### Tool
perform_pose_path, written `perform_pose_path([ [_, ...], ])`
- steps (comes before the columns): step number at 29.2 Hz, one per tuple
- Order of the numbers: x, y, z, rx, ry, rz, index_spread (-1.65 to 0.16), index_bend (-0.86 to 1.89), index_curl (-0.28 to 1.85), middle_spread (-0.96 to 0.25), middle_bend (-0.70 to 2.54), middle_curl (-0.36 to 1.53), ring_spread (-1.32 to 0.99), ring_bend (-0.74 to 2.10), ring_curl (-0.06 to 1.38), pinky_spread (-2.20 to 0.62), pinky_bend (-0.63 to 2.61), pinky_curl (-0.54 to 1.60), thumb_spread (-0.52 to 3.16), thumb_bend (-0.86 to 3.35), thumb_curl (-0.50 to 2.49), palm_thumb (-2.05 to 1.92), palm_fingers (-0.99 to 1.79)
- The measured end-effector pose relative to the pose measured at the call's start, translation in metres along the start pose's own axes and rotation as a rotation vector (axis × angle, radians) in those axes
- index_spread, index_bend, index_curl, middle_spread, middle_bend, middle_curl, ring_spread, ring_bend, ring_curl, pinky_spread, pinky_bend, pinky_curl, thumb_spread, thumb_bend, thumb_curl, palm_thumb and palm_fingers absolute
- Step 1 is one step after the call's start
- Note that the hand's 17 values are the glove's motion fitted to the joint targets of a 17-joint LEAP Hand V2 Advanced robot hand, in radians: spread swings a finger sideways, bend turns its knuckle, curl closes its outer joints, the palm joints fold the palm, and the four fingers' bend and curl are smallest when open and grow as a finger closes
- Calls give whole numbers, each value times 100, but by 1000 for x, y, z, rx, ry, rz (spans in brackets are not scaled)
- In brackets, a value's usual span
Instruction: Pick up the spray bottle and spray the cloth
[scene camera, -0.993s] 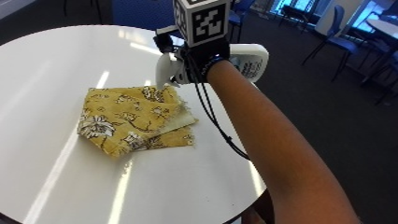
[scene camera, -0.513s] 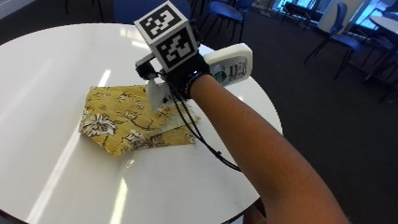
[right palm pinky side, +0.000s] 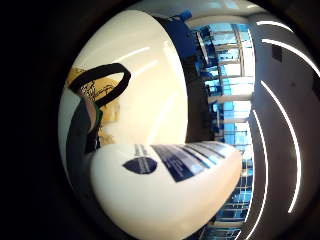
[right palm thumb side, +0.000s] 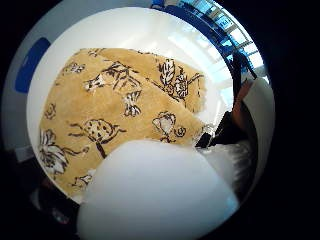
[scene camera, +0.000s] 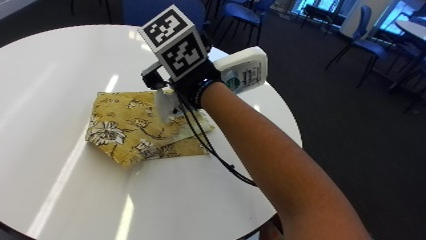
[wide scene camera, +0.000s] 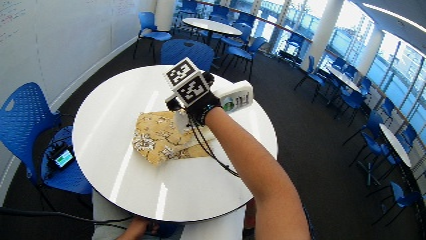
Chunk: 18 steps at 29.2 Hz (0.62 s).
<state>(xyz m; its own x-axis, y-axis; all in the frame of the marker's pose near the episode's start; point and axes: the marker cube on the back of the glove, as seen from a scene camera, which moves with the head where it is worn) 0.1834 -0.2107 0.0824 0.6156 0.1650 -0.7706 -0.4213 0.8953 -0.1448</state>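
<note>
Compared with a second ago, the gloved right hand (scene camera: 193, 82) holds the spray bottle (scene camera: 243, 70) tipped further over, its white body now slanting toward the upper right of the outside view and its nozzle end lower over the yellow patterned cloth (scene camera: 136, 127).

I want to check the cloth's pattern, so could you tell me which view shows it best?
The thumb side palm view: the cloth fills it, flower drawings clear. Both outside views show it whole on the table; the little finger view catches only an edge.

Glossy white tabletop (scene camera: 80, 60), smooth white plastic spray bottle (scene camera: 243, 70), matt printed mustard cloth (scene camera: 123, 127)
</note>
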Motion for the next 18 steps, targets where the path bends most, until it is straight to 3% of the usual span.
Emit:
perform_pose_path([
  [18,-17,-9,-20,66,-160,-18,-30,28,57,-20,69,54,-22,64,47,-26,38,50,24,-4,79,93,134],
])
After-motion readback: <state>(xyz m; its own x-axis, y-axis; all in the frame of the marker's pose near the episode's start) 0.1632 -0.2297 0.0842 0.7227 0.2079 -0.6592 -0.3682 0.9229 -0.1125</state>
